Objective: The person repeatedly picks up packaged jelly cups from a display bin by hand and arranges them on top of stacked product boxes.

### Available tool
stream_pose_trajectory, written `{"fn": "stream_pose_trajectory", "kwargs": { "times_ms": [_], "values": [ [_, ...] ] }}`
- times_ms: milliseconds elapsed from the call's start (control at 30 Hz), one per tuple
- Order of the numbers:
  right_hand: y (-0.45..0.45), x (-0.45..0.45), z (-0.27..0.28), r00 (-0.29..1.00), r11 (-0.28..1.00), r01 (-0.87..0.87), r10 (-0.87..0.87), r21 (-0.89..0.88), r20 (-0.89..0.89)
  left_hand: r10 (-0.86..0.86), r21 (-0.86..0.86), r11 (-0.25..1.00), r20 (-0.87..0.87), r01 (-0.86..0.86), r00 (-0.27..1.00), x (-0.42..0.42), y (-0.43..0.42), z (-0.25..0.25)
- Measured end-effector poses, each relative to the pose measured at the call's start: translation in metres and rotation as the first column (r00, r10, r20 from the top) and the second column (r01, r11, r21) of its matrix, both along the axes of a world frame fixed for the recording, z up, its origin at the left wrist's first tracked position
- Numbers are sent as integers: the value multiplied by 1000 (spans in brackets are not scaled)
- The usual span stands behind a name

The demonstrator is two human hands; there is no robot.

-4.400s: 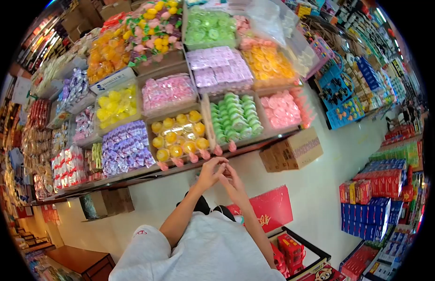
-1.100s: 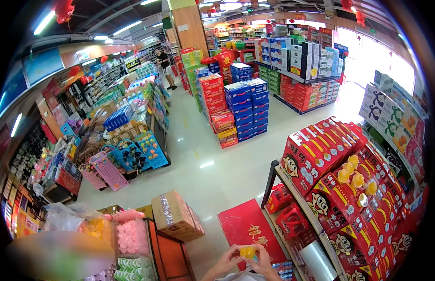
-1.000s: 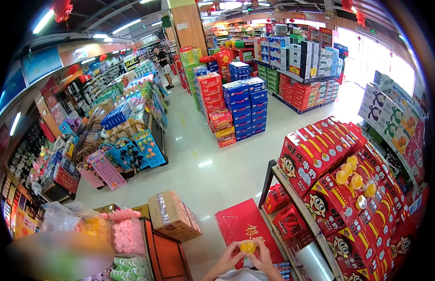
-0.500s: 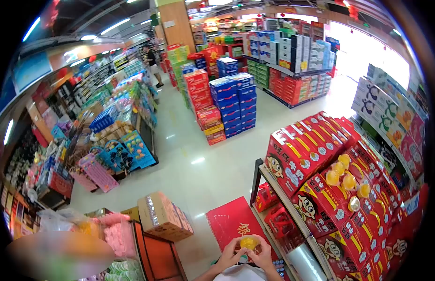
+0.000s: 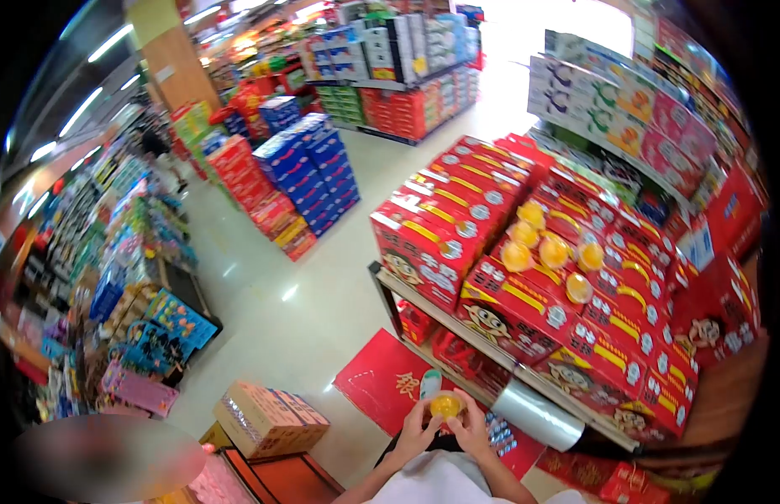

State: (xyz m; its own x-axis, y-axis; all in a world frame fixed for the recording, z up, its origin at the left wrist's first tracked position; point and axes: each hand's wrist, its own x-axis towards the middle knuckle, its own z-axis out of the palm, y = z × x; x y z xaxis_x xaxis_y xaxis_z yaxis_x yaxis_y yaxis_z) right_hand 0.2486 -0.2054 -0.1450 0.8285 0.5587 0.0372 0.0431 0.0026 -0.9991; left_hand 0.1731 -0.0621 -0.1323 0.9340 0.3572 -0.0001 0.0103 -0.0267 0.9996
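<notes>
Low in the view, my left hand (image 5: 416,432) and my right hand (image 5: 471,430) hold a yellow jelly cup (image 5: 446,406) between them. The fingers of both hands curl round its sides, and its rounded, see-through yellow body faces up. Several similar yellow cups (image 5: 554,251) lie in a loose cluster on top of the stacked red milk cartons (image 5: 514,298), ahead and to the right of my hands. Just beyond the held cup, a pale green-and-white object (image 5: 430,384) shows against a red mat (image 5: 382,370); its kind is unclear.
The cartons stand on a shelf (image 5: 445,315), with a clear plastic roll (image 5: 537,416) along its front. A cardboard box (image 5: 272,417) is at the left. Farther off are blue cartons (image 5: 310,172), a pillar (image 5: 171,59) and goods along an aisle. A blurred patch hides the lower left.
The view has turned right, so the red cartons and yellow cups appear farther left and nearer the middle. Both hands still hold the jelly cup.
</notes>
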Motion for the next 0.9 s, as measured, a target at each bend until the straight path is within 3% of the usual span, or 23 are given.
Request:
{"fn": "stream_pose_trajectory", "kwargs": {
  "times_ms": [33,167,267,333,400,433,533,567,667,700,733,767,867,900],
  "values": [
    [-2,3,7,994,997,58,-53,-49,92,-14,45,999,-14,14,1000,7,-2,1],
    [-12,12,38,958,958,261,-242,-121,151,-108,162,982,77,95,991,44,-10,10],
    [-20,26,47,896,898,427,-436,104,82,-248,91,966,53,242,967,80,-25,35],
    [-40,39,58,887,894,444,-448,66,107,-314,92,948,126,304,941,111,-38,41],
    [-67,66,53,815,898,439,-405,14,415,-369,110,927,102,358,924,139,-52,59],
    [-78,74,58,850,915,401,-389,40,355,-363,61,932,138,358,922,156,-61,49],
    [-80,103,95,780,836,548,-493,-38,386,-547,-50,835,24,548,837,205,-70,70],
    [-86,115,93,722,811,577,-451,-97,525,-565,-32,823,52,567,823,218,-74,81],
    [-88,156,98,530,677,735,-594,21,605,-583,83,812,119,577,804,255,-86,104],
    [-91,170,107,450,628,778,-558,1,697,-571,157,819,124,552,811,268,-89,108],
    [-93,180,111,455,629,777,-554,-7,697,-561,233,819,130,525,818,277,-91,110],
    [-95,194,115,451,628,779,-553,-6,700,-580,110,815,136,569,803,290,-93,107],
    [-102,231,120,386,588,808,-574,36,722,-553,300,821,204,486,808,315,-95,106],
    [-104,239,120,362,568,822,-571,36,737,-588,350,784,153,513,794,327,-97,89]
  ]
}}
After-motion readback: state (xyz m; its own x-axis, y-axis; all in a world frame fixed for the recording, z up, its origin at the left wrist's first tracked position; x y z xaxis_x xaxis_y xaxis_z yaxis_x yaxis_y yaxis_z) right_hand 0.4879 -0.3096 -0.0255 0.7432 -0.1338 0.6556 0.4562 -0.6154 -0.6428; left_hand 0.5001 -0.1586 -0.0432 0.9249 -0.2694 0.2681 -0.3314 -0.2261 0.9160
